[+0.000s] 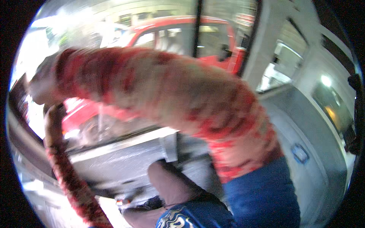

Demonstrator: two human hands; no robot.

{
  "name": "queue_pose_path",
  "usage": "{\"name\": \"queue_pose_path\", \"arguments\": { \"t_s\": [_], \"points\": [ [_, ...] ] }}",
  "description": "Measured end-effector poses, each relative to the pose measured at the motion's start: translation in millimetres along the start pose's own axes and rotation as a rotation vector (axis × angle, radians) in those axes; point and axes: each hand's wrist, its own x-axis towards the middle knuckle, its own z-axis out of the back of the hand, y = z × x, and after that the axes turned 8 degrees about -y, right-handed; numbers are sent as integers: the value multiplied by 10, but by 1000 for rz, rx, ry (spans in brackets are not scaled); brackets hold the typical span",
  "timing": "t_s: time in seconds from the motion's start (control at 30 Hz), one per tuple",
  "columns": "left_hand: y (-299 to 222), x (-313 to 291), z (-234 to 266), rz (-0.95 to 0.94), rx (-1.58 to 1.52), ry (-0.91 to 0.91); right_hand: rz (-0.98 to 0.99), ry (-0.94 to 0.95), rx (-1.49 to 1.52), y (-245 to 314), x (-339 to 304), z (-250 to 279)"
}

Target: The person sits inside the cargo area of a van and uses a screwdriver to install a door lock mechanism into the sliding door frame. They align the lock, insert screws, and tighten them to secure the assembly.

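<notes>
My right arm, in a red and grey patterned sleeve point(163, 87) with a blue shirt cuff above the elbow, stretches across the view to the far left. At its end, my right hand point(42, 84) is at the left edge of the large side window point(114, 129). Just below it is my left hand point(55, 113), its forearm in a matching sleeve rising from the lower left. The two hands are close together and seem to touch. Motion blur smears the fingers of both, so I cannot make out what they hold, if anything.
Outside the glass stands a red car point(163, 23). A dark upright bar point(197, 28) divides the window. Below it runs a grey inner panel point(118, 159). My bent knee point(167, 180) is near the middle. To the right are a grey wall panel point(300, 125) and a smaller window point(283, 57).
</notes>
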Motion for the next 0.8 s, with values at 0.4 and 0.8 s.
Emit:
{"name": "queue_pose_path", "arguments": {
  "t_s": [0.4,0.8],
  "points": [
    [-797,-364,-617,116,-439,-1,395,-104,-136,-79,-234,-178],
    [-817,-433,-634,73,-480,20,445,-204,-229,-88,-360,-175]
  ]
}}
